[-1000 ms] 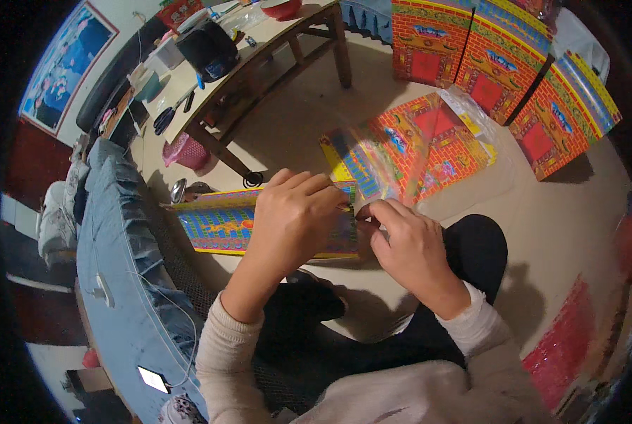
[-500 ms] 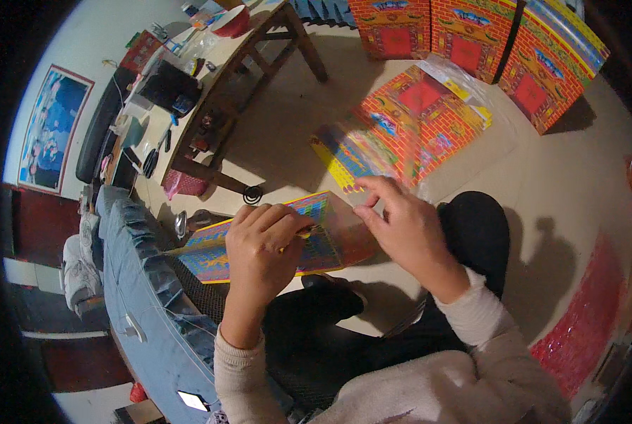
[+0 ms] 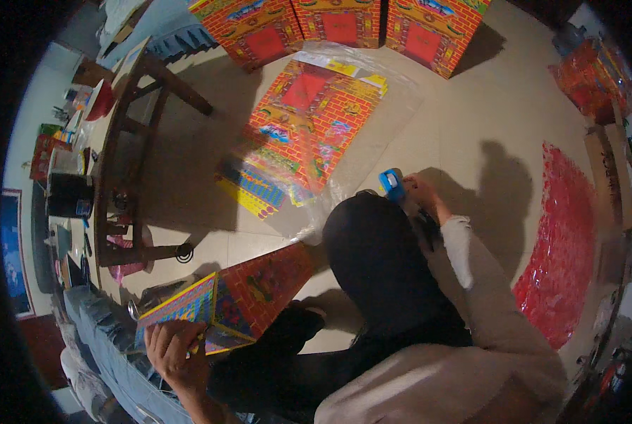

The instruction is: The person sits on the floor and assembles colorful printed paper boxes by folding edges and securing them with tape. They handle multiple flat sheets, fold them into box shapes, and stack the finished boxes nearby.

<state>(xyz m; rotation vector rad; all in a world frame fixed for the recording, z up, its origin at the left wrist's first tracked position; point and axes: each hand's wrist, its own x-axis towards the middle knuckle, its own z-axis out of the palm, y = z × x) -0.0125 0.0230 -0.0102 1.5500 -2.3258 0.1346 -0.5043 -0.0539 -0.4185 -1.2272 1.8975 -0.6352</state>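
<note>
At the lower left, my left hand is closed on the near edge of a printed cardboard house box. This box has red brick-pattern sides and a blue, yellow-edged roof, and it lies tilted beside my shoe. My right hand, beyond my bent knee, has its fingers around a tool with a blue end. It looks like a stapler, but most of its dark body is hidden by my hand and knee. Flat printed cardboard sheets in clear plastic lie on the floor ahead.
Several upright brick-pattern house boxes stand at the far side. A wooden table with a bowl and other items is on the left, beside a blue-covered seat. Red plastic wrap lies on the right.
My view has swung to the right. My right hand has left the box and reached out right to the blue-ended tool. My left hand still holds the box, which now shows its brick-pattern side.
</note>
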